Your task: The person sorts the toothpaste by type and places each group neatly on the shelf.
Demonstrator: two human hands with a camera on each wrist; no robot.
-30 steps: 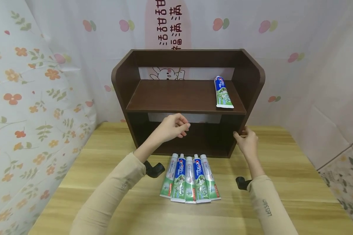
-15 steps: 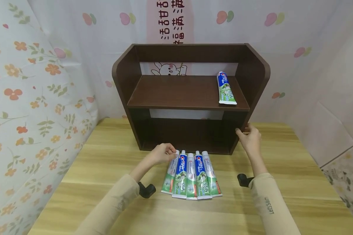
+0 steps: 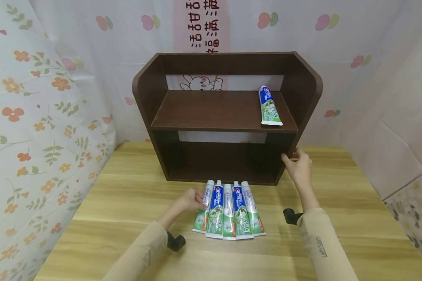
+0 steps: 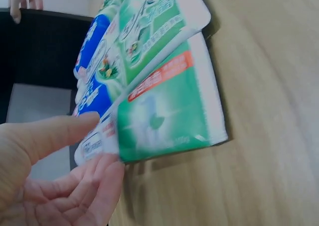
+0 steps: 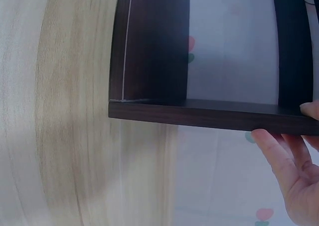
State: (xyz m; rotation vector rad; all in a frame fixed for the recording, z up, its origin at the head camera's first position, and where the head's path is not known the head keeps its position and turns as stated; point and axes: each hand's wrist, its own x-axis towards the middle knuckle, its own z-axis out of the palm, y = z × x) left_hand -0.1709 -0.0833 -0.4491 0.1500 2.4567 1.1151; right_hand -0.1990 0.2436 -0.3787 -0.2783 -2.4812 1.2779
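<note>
In the head view, my left hand [image 3: 190, 200] is at the leftmost of several toothpaste tubes fanned out on the table. Its thumb and fingers pinch that white-and-green tube [image 4: 162, 109] across its middle, as the left wrist view shows. Beside it lies a blue-and-green toothpaste tube [image 3: 216, 210], partly overlapping. My right hand [image 3: 300, 168] grips the right side panel of a dark brown two-tier shelf [image 3: 225, 129]. In the right wrist view the thumb is on one face of the panel and the fingers [image 5: 274, 151] on the other.
Another blue-and-green toothpaste tube [image 3: 269, 106] lies on the right end of the upper shelf board. The shelf stands on a wood-grain table [image 3: 133, 187] before a printed white curtain [image 3: 119, 47]. The fanned tubes' caps point toward the shelf's front edge.
My left hand has come down from in front of the shelf to the leftmost tube and slid along it toward its middle. The right hand keeps its grip on the side panel.
</note>
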